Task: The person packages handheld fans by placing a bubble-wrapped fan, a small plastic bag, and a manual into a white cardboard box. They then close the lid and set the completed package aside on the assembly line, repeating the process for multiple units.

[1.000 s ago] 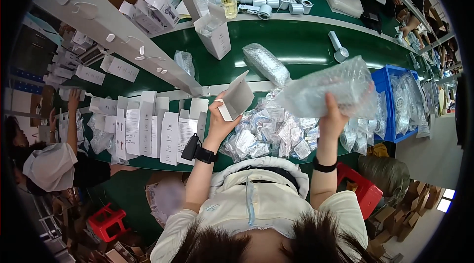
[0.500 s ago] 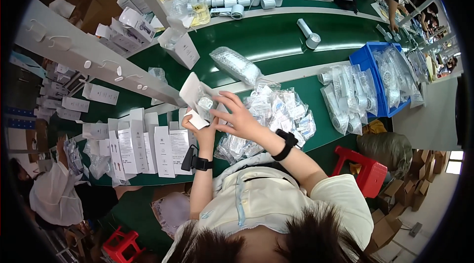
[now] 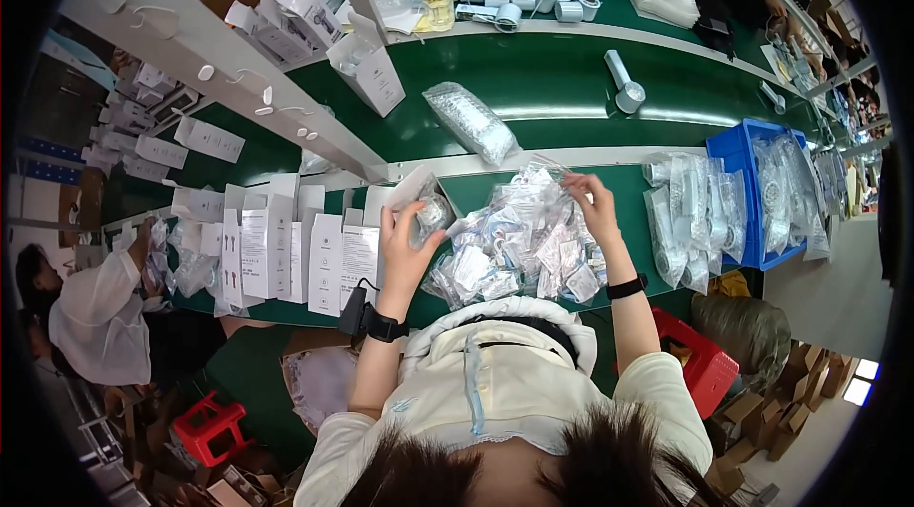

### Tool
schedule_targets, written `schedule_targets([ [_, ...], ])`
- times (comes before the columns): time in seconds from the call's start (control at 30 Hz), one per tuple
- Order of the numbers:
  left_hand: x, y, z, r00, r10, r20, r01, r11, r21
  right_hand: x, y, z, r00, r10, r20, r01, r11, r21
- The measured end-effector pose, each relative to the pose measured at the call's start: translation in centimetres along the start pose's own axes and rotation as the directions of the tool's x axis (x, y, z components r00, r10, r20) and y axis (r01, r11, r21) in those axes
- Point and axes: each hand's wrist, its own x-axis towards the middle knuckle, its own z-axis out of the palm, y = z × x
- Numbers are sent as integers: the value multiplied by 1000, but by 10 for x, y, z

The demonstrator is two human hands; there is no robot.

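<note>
Apparently mid-packing, a left hand (image 3: 407, 245) grasps a white box (image 3: 409, 187) holding a wrapped item (image 3: 434, 212); the right hand (image 3: 598, 210), its grip unclear, meets piled packets (image 3: 514, 245), likely needing to single one out.

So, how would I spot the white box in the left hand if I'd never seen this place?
Find the green table, then the row of white boxes standing along its left part. Just right of that row, the left hand holds an open white box, a clear-wrapped item showing inside. Unlike its neighbours, this one is gripped in a hand.
</note>
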Motion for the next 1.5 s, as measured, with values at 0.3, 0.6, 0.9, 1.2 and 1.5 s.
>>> schedule_targets([
  [0.3, 26, 8, -11, 984, -177, -7, 177, 984, 12, 89, -143, 63, 824, -535, -185, 566, 786, 250],
  [0.6, 34, -8, -23, 947, -308, 94, 319, 937, -142, 87, -142, 101, 577, -716, 393, 803, 585, -115],
  [0.9, 18, -20, -16, 968, -235, 88, 247, 956, -160, 55, -131, 90, 715, -414, 564, 569, 813, -125],
  [1.2, -28, -82, -43, 948, -264, 178, 56, 689, 723, 55, -86, 140, 891, -51, 450, -163, 891, 424],
  [1.5, -32, -61, -16, 942, -260, 215, 156, 901, 405, 161, 12, 65, 872, 442, -211, -191, 702, 686],
])
